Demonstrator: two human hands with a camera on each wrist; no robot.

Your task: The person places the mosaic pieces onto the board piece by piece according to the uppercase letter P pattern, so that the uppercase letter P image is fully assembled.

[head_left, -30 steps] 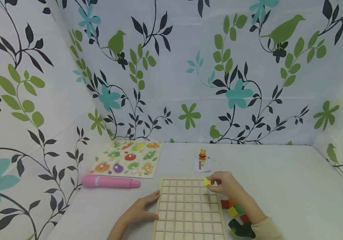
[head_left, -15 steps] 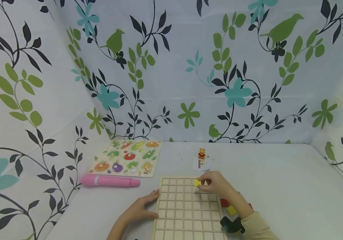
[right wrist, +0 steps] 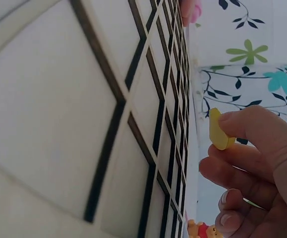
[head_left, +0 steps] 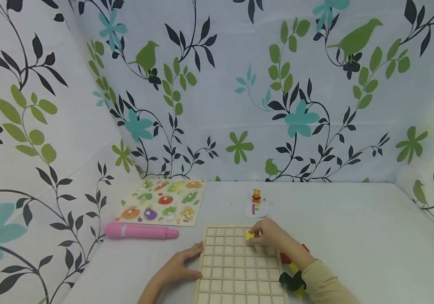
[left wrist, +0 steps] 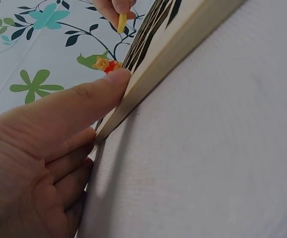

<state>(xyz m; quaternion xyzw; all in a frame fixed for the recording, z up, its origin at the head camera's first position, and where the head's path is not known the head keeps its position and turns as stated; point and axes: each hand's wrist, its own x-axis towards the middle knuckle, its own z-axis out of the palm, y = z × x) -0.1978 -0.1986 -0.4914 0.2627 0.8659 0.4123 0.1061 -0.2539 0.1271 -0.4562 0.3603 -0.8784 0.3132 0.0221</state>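
Note:
A pale wooden grid board (head_left: 232,261) lies on the table in front of me. My left hand (head_left: 179,264) rests against its left side, and in the left wrist view the extended thumb touches the board's edge (left wrist: 148,82). Over the top row, right of the middle, my right hand (head_left: 271,234) pinches a small yellow block (head_left: 249,236) between thumb and fingers. The right wrist view has this yellow block (right wrist: 216,130) held apart from the grid surface (right wrist: 39,109), with the other fingers loosely bent.
Red and yellow blocks (head_left: 294,268) lie right of the board, partly under my forearm, beside a dark green curved object (head_left: 291,280). Behind the board stands a bear figurine (head_left: 256,195) by a printed paper (head_left: 256,210). At left are a vegetable puzzle (head_left: 179,204) and a pink marker-shaped object (head_left: 141,231).
My right hand has moved left along the top row with the yellow block, then slightly toward me. The forearm now covers more of the loose blocks. My left hand stays on the board's edge.

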